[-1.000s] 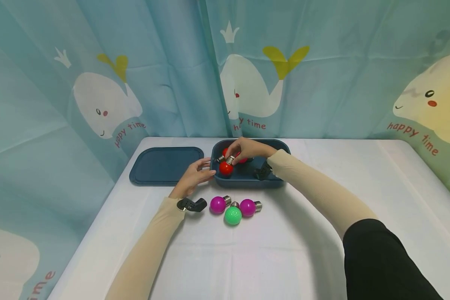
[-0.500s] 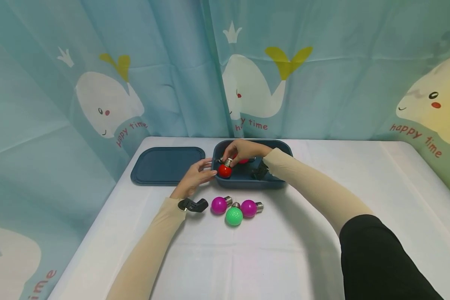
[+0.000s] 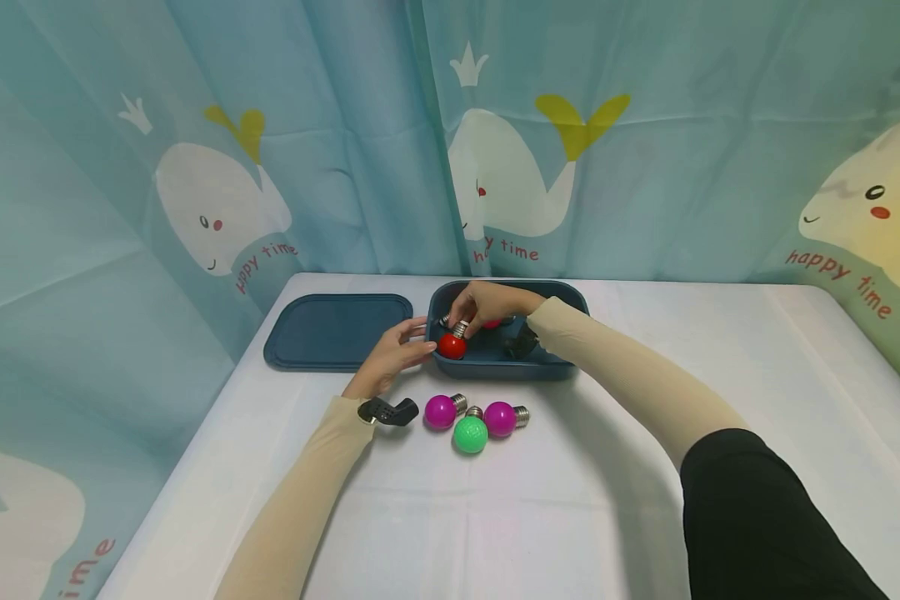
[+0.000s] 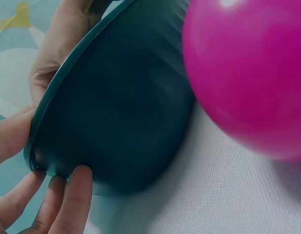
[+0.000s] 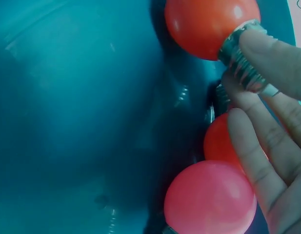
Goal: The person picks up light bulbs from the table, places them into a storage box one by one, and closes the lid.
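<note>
My right hand point(image 3: 487, 302) pinches the metal screw base of a red light bulb point(image 3: 452, 347) between thumb and fingers. The bulb sits low in the near left corner of a dark blue box point(image 3: 506, 368). In the right wrist view, another red bulb point(image 5: 219, 141) and a pinkish-red bulb point(image 5: 209, 197) lie in the box below my fingers. My left hand point(image 3: 392, 357) rests against the box's left end. The left wrist view shows its thumb at the rim and its extended fingertips point(image 4: 82, 175) on the outer wall.
In front of the box lie two magenta bulbs point(image 3: 440, 412) and a green bulb point(image 3: 470, 435). A flat dark blue lid point(image 3: 337, 332) lies left of the box on the white table point(image 3: 570, 517). A whale-print curtain point(image 3: 375, 167) hangs behind.
The red bulb in my right hand has moved slightly down and nearer the box's near left corner. My left hand has stayed on the box's end. The view has shifted slightly.
</note>
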`<state>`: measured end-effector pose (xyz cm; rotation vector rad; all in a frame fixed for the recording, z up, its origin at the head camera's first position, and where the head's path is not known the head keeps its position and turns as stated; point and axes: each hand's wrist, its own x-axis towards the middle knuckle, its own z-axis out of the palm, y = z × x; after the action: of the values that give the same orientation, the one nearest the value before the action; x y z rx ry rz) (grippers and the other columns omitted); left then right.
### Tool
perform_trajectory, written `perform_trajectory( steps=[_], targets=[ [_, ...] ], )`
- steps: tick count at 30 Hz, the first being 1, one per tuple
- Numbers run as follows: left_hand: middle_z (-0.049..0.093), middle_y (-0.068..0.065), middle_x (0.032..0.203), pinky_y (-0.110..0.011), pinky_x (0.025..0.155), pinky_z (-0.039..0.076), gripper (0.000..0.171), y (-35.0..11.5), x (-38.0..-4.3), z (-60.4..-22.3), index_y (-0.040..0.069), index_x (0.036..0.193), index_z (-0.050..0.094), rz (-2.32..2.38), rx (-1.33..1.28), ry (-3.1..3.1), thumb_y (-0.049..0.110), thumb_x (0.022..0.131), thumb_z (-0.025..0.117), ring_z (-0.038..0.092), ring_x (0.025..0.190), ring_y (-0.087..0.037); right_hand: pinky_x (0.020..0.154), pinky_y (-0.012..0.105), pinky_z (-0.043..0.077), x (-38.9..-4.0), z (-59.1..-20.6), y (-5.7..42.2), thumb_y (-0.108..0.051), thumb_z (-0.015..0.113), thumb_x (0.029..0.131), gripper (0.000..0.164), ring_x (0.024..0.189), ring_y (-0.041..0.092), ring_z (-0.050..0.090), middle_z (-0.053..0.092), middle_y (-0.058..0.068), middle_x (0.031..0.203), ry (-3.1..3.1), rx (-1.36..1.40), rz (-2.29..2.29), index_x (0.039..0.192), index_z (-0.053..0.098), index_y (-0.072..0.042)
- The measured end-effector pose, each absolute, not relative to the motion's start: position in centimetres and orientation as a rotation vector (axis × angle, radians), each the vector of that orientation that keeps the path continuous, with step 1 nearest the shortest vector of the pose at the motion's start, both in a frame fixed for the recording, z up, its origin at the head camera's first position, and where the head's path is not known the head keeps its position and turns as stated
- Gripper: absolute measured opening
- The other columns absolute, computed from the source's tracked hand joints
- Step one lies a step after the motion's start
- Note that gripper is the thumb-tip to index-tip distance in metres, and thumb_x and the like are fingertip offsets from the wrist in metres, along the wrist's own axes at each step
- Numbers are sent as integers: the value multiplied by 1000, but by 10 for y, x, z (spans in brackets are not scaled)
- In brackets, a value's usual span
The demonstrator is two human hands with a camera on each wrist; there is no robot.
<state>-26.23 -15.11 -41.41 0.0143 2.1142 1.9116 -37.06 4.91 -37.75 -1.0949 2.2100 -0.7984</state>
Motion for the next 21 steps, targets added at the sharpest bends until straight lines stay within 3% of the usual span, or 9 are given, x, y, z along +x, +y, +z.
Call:
perform_trajectory(
  steps=[21],
  targets=[
    [36, -21, 145, -43, 105, 44, 63, -151, -263, -414, 5, 144, 33, 1931, 16, 2098, 3, 87, 60, 46, 125, -35, 88, 30, 56, -367, -385, 45, 4, 72, 76, 21, 90, 18, 66, 71, 15, 100, 2167, -1192, -718, 97, 70, 2]
  ],
)
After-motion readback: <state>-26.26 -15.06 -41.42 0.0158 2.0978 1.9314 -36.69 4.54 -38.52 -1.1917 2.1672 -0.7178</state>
